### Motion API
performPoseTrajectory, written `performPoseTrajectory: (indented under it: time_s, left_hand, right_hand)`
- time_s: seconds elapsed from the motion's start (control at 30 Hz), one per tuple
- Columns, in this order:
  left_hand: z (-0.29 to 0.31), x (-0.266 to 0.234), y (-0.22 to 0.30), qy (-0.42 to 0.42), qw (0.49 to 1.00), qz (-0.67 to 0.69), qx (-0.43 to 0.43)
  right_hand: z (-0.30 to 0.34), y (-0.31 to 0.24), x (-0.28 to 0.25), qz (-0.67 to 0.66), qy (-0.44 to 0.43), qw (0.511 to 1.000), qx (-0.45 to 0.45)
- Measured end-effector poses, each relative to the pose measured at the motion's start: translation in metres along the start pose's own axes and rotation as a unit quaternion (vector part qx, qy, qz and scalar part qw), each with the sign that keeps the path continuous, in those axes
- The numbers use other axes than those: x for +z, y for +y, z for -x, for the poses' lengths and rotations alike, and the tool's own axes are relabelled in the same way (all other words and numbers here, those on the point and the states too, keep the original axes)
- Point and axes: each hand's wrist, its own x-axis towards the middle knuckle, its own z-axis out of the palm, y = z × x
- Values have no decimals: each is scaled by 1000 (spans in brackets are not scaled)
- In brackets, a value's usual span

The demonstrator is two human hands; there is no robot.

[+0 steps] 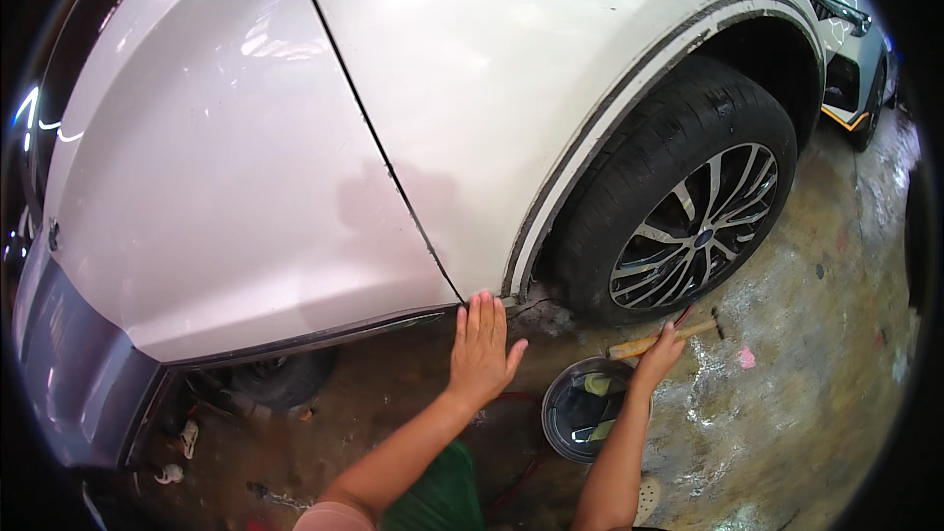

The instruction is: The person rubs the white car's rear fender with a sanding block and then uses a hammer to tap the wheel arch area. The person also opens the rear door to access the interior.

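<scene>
My left hand (pixel 480 354) lies flat, fingers stretched out, against the bottom edge of the white car panel (pixel 433 59), beside the lower end of the dark gap (pixel 393 177) between two panels. In my right hand (pixel 657 362) is a hammer (pixel 634 346) with a pale wooden handle and a small dark head, held low near the front of the tire (pixel 610 226). Just under that hand stands a round dark basin (pixel 553 411) with water, a greenish cloth (pixel 597 385) and a flat object inside.
The wheel's multi-spoke rim (pixel 702 238) is at the right, below a wheel arch (pixel 590 128) with scraped trim. Another car (pixel 846 69) is at the far right. A red hose or cable (pixel 526 477) runs over the wet floor (pixel 787 383). A second tire (pixel 285 381) shows beneath the car.
</scene>
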Motion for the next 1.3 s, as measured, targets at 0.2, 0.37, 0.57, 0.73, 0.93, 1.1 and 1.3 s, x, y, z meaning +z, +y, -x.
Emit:
performPoseTrajectory:
  time_s: [0.2,0.37,0.57,0.73,0.93,1.1,1.3]
  left_hand:
    - [112,55,38,-213,955,189,-85]
    - [161,111,76,-261,868,385,-173]
    - [152,131,91,-300,823,401,-269]
    - [148,141,108,-289,783,438,-333]
    - [145,142,104,-340,786,401,-324]
    - [145,135,95,-344,773,429,-316]
    - [144,126,93,-339,777,433,-306]
  right_hand:
    - [32,55,-21,71,-27,997,19]
    - [15,58,-31,10,-53,997,50]
    - [7,56,-29,31,-87,986,140]
    - [-10,48,-45,-35,-139,961,238]
    - [-19,54,-47,-25,-162,951,264]
    - [-11,51,-44,-8,-166,952,256]
    - [-9,48,-45,-24,-158,952,261]
